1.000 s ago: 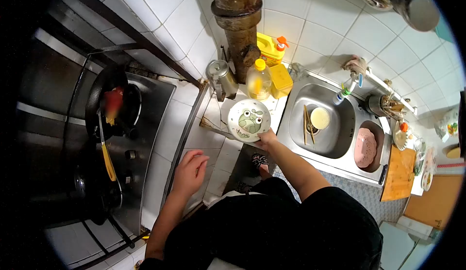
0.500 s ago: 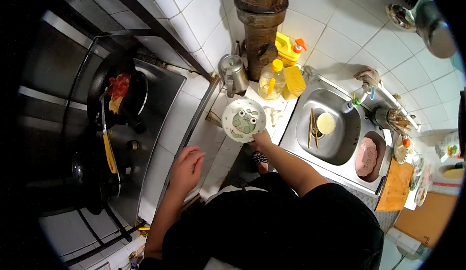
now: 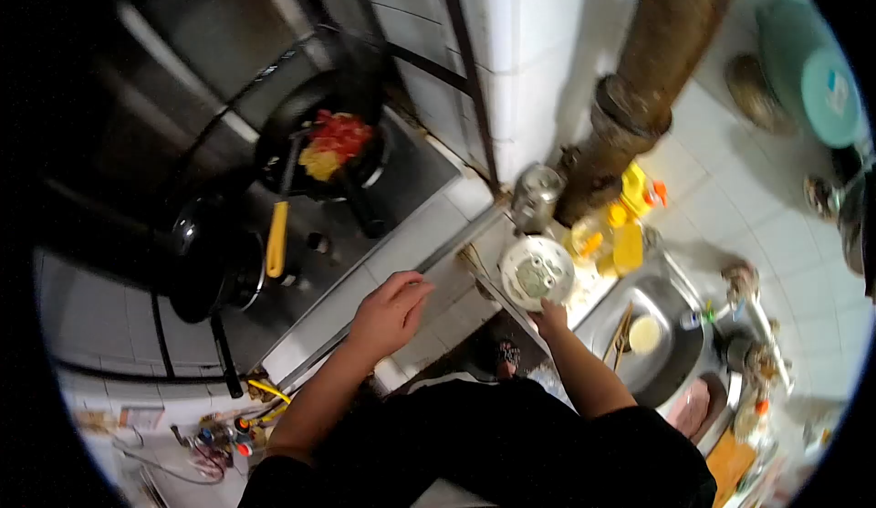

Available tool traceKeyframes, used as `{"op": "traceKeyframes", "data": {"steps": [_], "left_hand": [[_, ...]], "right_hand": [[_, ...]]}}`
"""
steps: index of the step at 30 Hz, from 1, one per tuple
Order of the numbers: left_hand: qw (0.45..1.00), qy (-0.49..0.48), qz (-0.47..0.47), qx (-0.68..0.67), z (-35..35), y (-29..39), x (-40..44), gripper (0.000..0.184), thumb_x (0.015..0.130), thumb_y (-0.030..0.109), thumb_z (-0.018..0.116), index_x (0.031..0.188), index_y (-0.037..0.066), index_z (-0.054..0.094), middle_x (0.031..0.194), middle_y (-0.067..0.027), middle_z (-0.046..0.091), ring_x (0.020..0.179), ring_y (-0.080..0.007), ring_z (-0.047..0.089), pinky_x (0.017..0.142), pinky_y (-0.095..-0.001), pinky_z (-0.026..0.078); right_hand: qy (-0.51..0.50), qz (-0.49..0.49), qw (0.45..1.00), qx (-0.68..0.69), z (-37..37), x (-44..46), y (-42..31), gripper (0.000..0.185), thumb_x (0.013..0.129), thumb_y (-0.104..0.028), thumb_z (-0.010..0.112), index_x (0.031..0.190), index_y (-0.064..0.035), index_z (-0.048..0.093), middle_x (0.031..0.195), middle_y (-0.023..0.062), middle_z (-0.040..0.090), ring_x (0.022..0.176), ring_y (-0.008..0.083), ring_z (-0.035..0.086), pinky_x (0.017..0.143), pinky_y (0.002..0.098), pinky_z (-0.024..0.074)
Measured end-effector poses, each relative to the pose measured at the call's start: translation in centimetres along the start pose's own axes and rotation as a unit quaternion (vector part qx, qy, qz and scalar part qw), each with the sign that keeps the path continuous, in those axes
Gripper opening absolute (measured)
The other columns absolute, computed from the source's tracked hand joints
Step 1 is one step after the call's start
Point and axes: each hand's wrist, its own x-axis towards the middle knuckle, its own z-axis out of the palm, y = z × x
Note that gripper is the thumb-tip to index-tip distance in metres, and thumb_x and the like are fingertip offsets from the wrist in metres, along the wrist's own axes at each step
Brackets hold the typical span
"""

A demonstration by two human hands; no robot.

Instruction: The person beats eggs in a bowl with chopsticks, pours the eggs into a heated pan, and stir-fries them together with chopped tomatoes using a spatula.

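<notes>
My right hand (image 3: 550, 317) grips the near rim of a white plate (image 3: 537, 273) with a green big-eyed cartoon face printed on it. The plate sits close to a metal kettle (image 3: 537, 196). Nothing is in my left hand (image 3: 391, 314), which hovers in front of the stove edge with its fingers loosely stretched out. On the stove, beyond that hand, a black wok (image 3: 274, 147) holds red pieces (image 3: 341, 134) and yellow pieces (image 3: 320, 163) of food. A spatula with a yellow handle (image 3: 277, 240) leans out of the wok.
A second black pan (image 3: 194, 266) stands on the near burner. Right of the plate are an oil bottle (image 3: 586, 237) and a yellow container (image 3: 628, 248). The sink (image 3: 675, 344) holds a pale yellow round bowl (image 3: 644, 335) and chopsticks (image 3: 620, 335). A thick brown pipe (image 3: 630, 106) rises behind.
The view has swung toward the stove, so the wok and sink appear farther right and the picture is blurred. My right hand still holds the plate; my left hand stays free.
</notes>
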Motion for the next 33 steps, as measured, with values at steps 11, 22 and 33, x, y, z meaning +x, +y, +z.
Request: {"op": "traceKeyframes", "data": {"steps": [11,22,33], "left_hand": [[0.864,-0.004,-0.419,0.280,-11.5,-10.5,2.5,0.046,0.082,0.016,0.057,0.127,0.010,0.050,0.117,-0.0184,0.054,0.103,-0.0347,0.056,0.087,-0.0397,0.047],[0.880,-0.006,-0.299,0.368,-25.6,-0.2,-2.3,0.035,0.082,0.021,0.057,0.116,0.022,0.061,0.095,-0.0141,0.065,0.086,-0.0311,0.062,0.076,-0.0395,0.050],[0.890,-0.003,-0.330,0.315,-18.5,-8.5,2.2,0.042,0.088,0.018,0.048,0.130,0.017,0.046,0.099,-0.0169,0.063,0.089,-0.0336,0.062,0.074,-0.0446,0.051]], "right_hand": [[-0.291,0.069,0.954,0.030,11.0,-11.5,-23.6,0.043,0.089,-0.019,0.054,0.128,-0.0070,0.040,0.096,0.0068,0.055,0.085,0.0210,0.056,0.073,0.0367,0.0487],[-0.335,-0.175,0.923,-0.074,26.0,-14.7,-33.4,0.065,0.089,-0.035,0.056,0.139,-0.0041,0.027,0.122,0.0136,0.050,0.085,0.0158,0.058,0.059,0.0311,0.0510],[-0.279,-0.267,0.886,-0.257,27.7,-15.2,-33.2,0.066,0.081,-0.030,0.063,0.135,-0.0038,0.036,0.074,0.0170,0.063,0.054,0.0214,0.061,0.053,0.0328,0.0502]]}}
